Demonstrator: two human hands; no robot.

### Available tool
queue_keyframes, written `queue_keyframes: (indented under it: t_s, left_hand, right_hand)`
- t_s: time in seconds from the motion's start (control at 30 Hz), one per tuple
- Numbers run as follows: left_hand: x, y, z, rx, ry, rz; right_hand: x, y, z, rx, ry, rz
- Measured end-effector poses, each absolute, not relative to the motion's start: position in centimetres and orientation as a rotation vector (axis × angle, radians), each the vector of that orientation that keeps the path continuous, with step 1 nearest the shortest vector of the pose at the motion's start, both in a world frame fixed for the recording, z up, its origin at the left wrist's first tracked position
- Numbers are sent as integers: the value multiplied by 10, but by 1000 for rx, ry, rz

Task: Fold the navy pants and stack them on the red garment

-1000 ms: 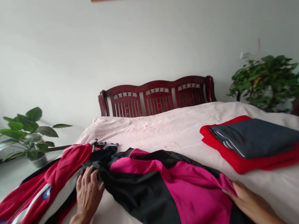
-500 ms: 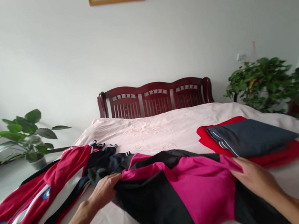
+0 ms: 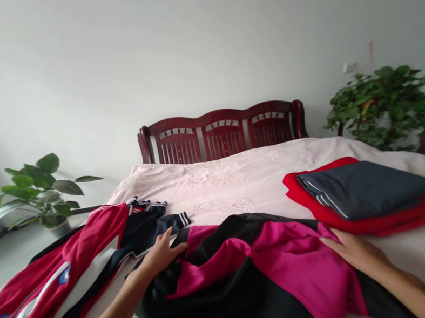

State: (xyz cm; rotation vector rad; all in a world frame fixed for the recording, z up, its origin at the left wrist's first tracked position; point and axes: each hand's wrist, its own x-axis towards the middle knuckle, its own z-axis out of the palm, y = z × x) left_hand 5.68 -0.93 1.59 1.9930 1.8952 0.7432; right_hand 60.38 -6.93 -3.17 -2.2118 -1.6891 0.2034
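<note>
A black and magenta jacket [image 3: 234, 281] lies rumpled in front of me on the bed. My left hand [image 3: 165, 253] rests at its upper left part, thumb and fingers apart on the cloth. At the upper right edge, my right hand [image 3: 354, 250] has the magenta fabric between its thumb and fingers; part of those fingers is hidden. To the left lie red, white and navy jackets [image 3: 85, 252] with striped cuffs, spread lengthwise and overlapping.
Folded dark grey clothing [image 3: 369, 189] with white stripes sits on folded red clothing [image 3: 295, 188] at the right. A pink sheet [image 3: 208, 181] covers the bed before a dark red wooden headboard [image 3: 222, 135]. Potted plants [image 3: 41, 194] stand on both sides.
My left hand has loosened its grip and moved slightly up, its fingers now spread. The jacket has settled lower and its near side has spread toward me. My right hand stays at the right edge.
</note>
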Motion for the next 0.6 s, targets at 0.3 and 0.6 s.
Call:
queue_keyframes:
  t_s: [0.3, 0.6]
  left_hand:
    - [68, -22, 0, 1704, 1670, 815]
    - [7, -52, 62, 1572, 1774, 1173]
  right_hand:
    - [617, -64, -60, -2153, -1704, 218]
    - [582, -89, -15, -1922, -1728, 431]
